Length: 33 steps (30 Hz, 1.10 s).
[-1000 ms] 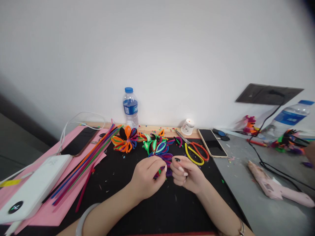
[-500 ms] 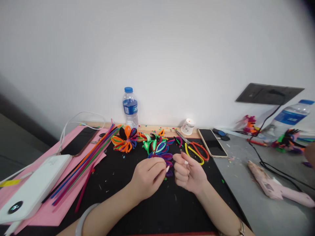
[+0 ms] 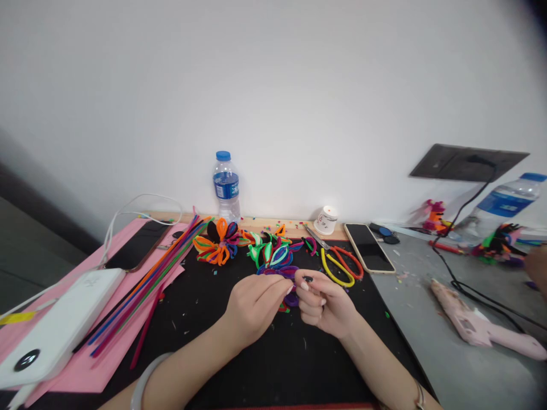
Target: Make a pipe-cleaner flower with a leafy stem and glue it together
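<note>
Over the black mat, my two hands meet fingertip to fingertip. My left hand is closed in a pinch; whatever lies between its fingertips is hidden. Curled fingers and a bent thumb close my right hand, and a small black piece shows at its thumb and index finger. Just behind the fingertips lie looped pipe-cleaner petals in green, white, blue and purple, partly covered by my hands. To their left sits an orange and multicoloured pipe-cleaner flower.
Scissors and a phone lie right of the petals. Loose pipe cleaners, a white power bank and a dark phone rest on pink paper. A bottle and paper cup stand behind. A pink glue gun lies right.
My right hand has shifted slightly left, so the fingertips of both hands now meet. The small black piece has come into view at my right fingertips.
</note>
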Motion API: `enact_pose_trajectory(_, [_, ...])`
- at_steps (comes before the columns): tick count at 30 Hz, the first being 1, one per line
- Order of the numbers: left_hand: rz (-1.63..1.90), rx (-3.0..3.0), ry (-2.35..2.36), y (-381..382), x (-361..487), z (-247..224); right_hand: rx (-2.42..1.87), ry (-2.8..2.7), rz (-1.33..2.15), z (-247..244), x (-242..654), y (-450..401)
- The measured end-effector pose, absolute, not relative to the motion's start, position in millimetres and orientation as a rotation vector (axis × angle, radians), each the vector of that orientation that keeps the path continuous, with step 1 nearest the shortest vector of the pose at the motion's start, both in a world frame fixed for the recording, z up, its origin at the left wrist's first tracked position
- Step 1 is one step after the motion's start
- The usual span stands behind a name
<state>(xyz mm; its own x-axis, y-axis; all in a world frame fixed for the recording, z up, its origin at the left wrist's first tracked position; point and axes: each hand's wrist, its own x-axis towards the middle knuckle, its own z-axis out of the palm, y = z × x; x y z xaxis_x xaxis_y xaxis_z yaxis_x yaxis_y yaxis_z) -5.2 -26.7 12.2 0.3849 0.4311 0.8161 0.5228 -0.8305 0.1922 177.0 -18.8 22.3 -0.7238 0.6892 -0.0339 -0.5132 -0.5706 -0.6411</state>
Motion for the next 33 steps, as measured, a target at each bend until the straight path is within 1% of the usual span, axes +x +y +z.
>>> enact_pose_trajectory(10, [-1.387, -2.513, -0.785, -26.0, -7.6, 12.2, -0.496, -0.828, 2.204, 23.0, 174.9, -20.9])
enact_pose_trajectory(27, [-1.181, -2.484, -0.835, -24.5, -4.5, 16.2, -0.598, -0.829, 2.157, 21.7, 170.7, -19.8])
enact_pose_trajectory(33, [-1.160, -2.488, -0.870, -23.7, -3.2, 13.9, -0.629, -0.830, 2.172, 19.0, 171.6, -19.3])
